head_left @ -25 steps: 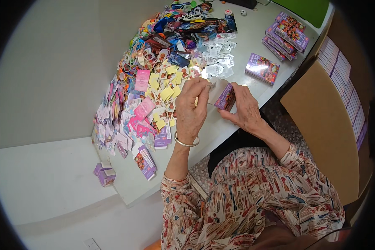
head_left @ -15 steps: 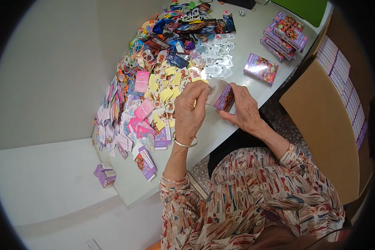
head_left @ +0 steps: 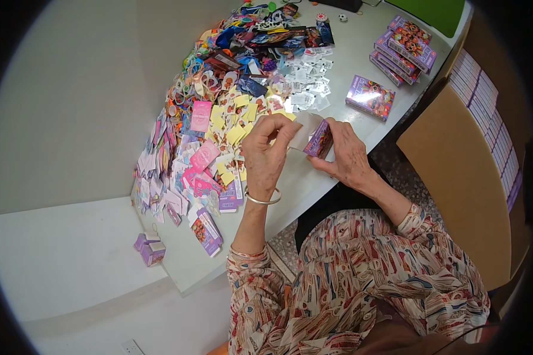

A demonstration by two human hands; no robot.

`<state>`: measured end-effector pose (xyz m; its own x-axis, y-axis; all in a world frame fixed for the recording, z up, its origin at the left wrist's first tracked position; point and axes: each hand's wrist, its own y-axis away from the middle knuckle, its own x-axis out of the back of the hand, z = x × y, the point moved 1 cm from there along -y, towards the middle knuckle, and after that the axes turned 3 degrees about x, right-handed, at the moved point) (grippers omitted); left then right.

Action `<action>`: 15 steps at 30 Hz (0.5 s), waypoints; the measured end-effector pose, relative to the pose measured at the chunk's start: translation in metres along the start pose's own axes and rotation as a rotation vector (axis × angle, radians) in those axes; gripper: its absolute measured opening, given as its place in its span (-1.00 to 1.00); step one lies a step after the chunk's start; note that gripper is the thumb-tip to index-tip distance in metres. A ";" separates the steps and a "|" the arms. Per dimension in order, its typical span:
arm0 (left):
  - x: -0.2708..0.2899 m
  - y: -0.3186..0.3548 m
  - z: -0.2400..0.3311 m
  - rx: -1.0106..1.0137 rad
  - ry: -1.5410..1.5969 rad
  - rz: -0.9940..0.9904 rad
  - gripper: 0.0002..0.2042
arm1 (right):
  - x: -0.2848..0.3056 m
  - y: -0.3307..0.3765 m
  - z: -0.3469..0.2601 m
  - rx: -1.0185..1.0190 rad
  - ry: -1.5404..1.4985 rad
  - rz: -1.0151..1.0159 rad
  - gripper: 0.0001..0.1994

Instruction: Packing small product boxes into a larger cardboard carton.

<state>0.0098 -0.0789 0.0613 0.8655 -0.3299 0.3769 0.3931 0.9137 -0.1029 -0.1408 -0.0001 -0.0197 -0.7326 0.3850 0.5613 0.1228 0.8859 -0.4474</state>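
Note:
Both my hands are raised over the near edge of a white table [head_left: 349, 133]. My right hand [head_left: 346, 155] grips a small purple printed box [head_left: 318, 140] whose white flap stands open. The fingertips of my left hand [head_left: 265, 155] pinch that white flap [head_left: 302, 127] at the box's top. A gold bangle sits on my left wrist. Just beyond my hands lies a spread of small yellow and pink cards [head_left: 228, 127] and clear packets [head_left: 308, 89].
A single closed purple box [head_left: 370, 96] lies to the right, and a stack of the same boxes [head_left: 405, 44] sits at the far right corner. Flat unfolded boxes [head_left: 206, 231] lie at the near left. A small purple box [head_left: 150, 248] lies on the white surface below. A brown carton [head_left: 456, 177] of boxes stands at my right.
My hands stay at the same spot; the left fingers have shifted slightly on the box's white flap. Nothing else on the table has moved.

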 end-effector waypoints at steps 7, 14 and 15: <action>0.000 -0.051 -0.003 -0.159 0.031 0.205 -0.88 | 0.001 0.000 -0.006 -0.025 0.029 0.008 -0.19; 0.036 0.010 -0.026 -0.067 -0.226 0.375 -0.86 | -0.005 0.005 0.007 -0.048 0.059 -0.014 -0.19; 0.054 0.029 -0.034 -0.011 -0.302 0.398 -0.87 | -0.004 0.004 0.005 -0.038 0.064 -0.010 -0.19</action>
<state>0.0778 -0.0784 0.0476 0.8212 0.1284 0.5560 0.0553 0.9519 -0.3015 -0.1412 0.0006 -0.0275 -0.6900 0.3905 0.6095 0.1417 0.8986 -0.4153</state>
